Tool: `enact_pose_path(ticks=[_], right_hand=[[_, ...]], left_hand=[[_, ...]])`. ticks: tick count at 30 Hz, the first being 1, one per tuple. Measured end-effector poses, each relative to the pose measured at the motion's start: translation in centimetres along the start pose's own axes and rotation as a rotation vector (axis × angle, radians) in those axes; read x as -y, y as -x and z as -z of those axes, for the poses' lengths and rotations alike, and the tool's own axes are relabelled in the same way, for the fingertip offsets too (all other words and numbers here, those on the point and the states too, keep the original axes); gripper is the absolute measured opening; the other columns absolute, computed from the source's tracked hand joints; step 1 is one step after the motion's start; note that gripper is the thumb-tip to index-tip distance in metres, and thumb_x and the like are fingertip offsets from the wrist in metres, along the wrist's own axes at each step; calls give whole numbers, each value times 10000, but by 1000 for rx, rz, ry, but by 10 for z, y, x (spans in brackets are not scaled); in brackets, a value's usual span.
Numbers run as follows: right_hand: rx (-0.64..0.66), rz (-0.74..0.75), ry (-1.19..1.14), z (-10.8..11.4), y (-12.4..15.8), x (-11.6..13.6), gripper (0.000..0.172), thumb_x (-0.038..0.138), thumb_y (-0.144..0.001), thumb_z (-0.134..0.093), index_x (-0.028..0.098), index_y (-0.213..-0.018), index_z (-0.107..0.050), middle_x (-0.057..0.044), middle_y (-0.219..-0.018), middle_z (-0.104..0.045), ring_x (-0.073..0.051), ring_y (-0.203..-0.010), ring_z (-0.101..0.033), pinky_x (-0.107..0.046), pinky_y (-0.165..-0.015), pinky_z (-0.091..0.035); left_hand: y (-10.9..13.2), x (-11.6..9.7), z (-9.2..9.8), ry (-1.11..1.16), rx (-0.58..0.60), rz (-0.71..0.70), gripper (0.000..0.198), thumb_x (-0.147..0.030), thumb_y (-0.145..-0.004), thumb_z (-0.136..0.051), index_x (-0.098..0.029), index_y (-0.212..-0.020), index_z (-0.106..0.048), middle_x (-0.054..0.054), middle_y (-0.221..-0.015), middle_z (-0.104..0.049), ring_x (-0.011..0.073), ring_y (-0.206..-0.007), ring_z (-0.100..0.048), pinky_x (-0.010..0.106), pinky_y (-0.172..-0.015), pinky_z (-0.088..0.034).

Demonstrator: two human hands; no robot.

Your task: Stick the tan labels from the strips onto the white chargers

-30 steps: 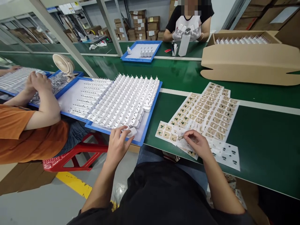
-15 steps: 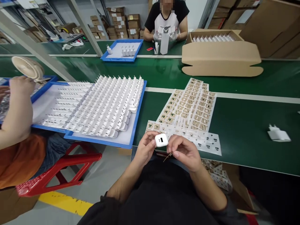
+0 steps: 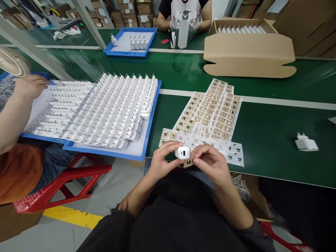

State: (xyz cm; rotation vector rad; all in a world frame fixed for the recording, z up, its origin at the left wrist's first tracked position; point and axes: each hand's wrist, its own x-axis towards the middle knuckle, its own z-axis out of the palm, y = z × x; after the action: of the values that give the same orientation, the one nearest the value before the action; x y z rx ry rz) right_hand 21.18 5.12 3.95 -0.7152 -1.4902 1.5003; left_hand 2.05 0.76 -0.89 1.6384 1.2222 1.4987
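Head camera view, looking down over a black-clad lap at a green table (image 3: 275,119).

Both of the person's hands meet at the near edge of the table, in the middle of the frame. The left hand (image 3: 161,161) is closed in a pinch on a small white charger (image 3: 183,153), with the thumb below and the fingers over the top. The charger's flat end, with its dark port, faces up toward the camera. Its body runs away from the viewer, and the prongs are hidden.

The right hand (image 3: 210,164) comes in from the other side. Its fingertips are closed on a small tan sticker (image 3: 188,162), held just below and to the right of the port face, touching it or nearly so. The two hands are almost fingertip to fingertip, with the charger between them and the left hand carrying it.

Just beyond the hands, sheets of stickers (image 3: 215,112) fan out on the table. To the left is a blue tray (image 3: 151,126) packed with rows of white chargers (image 3: 110,105). A co-worker's hand (image 3: 28,85) rests at the tray's far left corner.

One loose charger (image 3: 306,143) lies well apart on the right. A cardboard box (image 3: 249,52) sits farther back. Behind it, another person's gloved hands (image 3: 183,22) hold something white.
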Motion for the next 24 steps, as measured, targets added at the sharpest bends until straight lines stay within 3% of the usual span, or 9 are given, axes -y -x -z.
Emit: enact_pose_path(ticks=[8,24], right_hand=[[-60,-81,155,-3,-11,6,256,452,-880,-774,224,-842,-663,-20,-776,-684,-168,-709,-656,-298,-658,-546],[-80,-66,132,-4,-14,6,251,446,-880,-779,231,-836,-658,-11,-785,-670,-164,-722,-649,-299,-685,-550]], left_hand=[[-4,-4,4,-125,-18,-61,384,-366,-875,-782,-269,-1241,-721,103,-1180,-763,268,-1120,-710,430,-1001,-581],[-7,-8,6,-146,-19,-92,414,-350,-860,-805,-266,-1255,-713,94,-1158,-752,246,-1085,-709,388,-980,-572]])
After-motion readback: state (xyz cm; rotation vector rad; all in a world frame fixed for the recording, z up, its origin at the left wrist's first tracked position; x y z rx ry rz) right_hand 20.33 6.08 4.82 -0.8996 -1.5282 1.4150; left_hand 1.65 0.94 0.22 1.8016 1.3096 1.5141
